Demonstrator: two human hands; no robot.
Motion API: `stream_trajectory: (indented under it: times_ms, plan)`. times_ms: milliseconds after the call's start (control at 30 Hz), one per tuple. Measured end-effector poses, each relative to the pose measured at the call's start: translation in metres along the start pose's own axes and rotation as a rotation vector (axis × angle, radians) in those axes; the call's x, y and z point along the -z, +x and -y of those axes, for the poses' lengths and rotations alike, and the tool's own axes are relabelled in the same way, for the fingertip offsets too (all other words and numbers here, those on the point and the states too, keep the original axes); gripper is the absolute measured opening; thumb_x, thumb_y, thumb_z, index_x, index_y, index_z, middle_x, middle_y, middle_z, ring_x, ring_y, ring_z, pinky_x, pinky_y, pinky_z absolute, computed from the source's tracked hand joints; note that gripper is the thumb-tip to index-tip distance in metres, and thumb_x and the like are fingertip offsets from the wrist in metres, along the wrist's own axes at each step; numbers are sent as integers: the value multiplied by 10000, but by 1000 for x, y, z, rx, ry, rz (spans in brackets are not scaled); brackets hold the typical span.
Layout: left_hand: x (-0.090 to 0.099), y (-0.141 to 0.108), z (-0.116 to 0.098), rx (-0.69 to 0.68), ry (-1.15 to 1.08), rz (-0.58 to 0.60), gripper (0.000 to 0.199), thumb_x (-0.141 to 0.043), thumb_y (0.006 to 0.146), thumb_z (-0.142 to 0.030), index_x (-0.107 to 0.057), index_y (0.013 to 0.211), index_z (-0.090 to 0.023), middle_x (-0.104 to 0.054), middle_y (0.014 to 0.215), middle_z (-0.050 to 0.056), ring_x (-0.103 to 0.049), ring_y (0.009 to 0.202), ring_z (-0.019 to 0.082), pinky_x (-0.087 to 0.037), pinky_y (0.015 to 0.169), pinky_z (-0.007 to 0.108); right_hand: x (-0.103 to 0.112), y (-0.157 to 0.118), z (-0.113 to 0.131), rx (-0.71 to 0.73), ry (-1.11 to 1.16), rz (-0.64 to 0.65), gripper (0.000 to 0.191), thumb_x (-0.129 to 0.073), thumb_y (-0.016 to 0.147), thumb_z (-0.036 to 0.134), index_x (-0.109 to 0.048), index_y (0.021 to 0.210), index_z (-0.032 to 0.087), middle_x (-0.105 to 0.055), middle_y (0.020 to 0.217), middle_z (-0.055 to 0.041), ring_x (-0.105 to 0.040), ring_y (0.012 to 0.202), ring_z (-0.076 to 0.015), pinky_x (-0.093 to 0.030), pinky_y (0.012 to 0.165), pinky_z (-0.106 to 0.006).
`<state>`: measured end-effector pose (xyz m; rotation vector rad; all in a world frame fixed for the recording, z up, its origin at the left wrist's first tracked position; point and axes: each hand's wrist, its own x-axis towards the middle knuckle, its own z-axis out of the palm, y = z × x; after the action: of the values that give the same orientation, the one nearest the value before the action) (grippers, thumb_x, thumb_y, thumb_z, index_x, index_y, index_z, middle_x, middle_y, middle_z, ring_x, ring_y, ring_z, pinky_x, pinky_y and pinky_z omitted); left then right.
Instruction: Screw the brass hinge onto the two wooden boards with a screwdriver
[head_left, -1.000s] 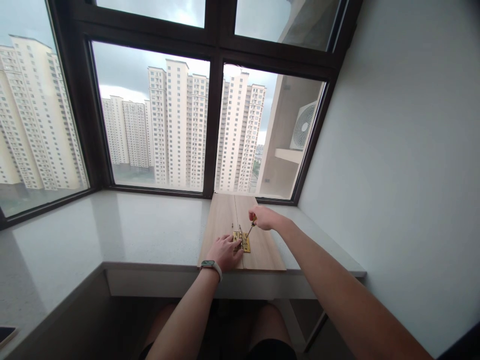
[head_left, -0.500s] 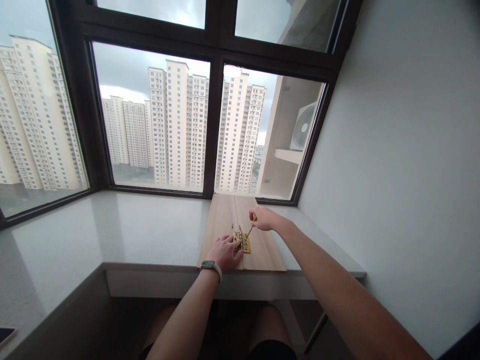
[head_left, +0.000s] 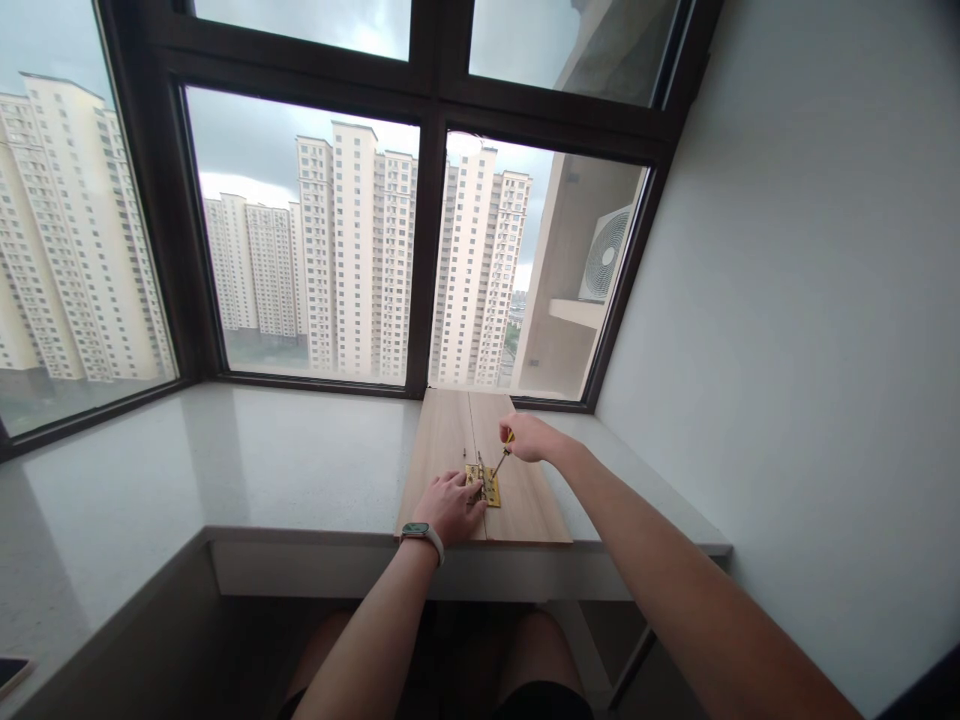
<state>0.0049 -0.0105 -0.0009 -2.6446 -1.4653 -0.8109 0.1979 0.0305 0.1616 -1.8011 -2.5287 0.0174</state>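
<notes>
A brass-coloured hinge (head_left: 493,490) lies across the seam between two pale wooden boards (head_left: 442,425). Fingers stretched out, my left hand (head_left: 450,505) rests flat on the hinge's left side and middle, hiding part of it. My right hand (head_left: 531,438) is closed around the yellow handle of a screwdriver (head_left: 502,461). The screwdriver leans, its shaft pointing down to the hinge's right leaf; whether the tip sits in a screw is too small to tell. A small screw (head_left: 464,453) is on the left board, just beyond the hinge.
The boards lie on a white countertop (head_left: 315,460), reaching from its front edge back to the dark window frame (head_left: 431,250). A white wall (head_left: 810,300) rises on the right. At the far lower left is the corner of a dark flat object (head_left: 11,672).
My right hand and the screwdriver have shifted very slightly. My left hand stays in the same place on the hinge.
</notes>
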Motion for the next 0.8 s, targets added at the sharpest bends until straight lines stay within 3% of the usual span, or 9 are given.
stream_trajectory:
  times_ms: [267,433,800]
  plan:
    - [2,0,-2,9,9,15,462,-477,983,-536,-636,1347,-300,-650,1287,102,-542,1247,320,-457,1019,484,-1,2,0,-76,-43,-3,119,-691,894,304,-715,953,204,-737,1055,-84,-672,965,-201,-440,697,-243]
    - [1,0,-1,4,2,13,463,-479,983,-537,-638,1347,-300,-650,1293,100,-540,1246,315,-454,1023,482,0,0,-1,-22,-31,-3,155,-735,819,213,-710,971,194,-706,1160,-91,-662,988,-197,-430,682,-232]
    - [0,0,-1,1,8,1,447,-485,977,-537,-650,1323,-308,-657,1280,93,-550,1237,314,-462,1014,478,-1,3,-4,-33,-153,-11,139,-721,812,171,-715,936,234,-728,1055,-63,-663,987,-206,-445,740,-254]
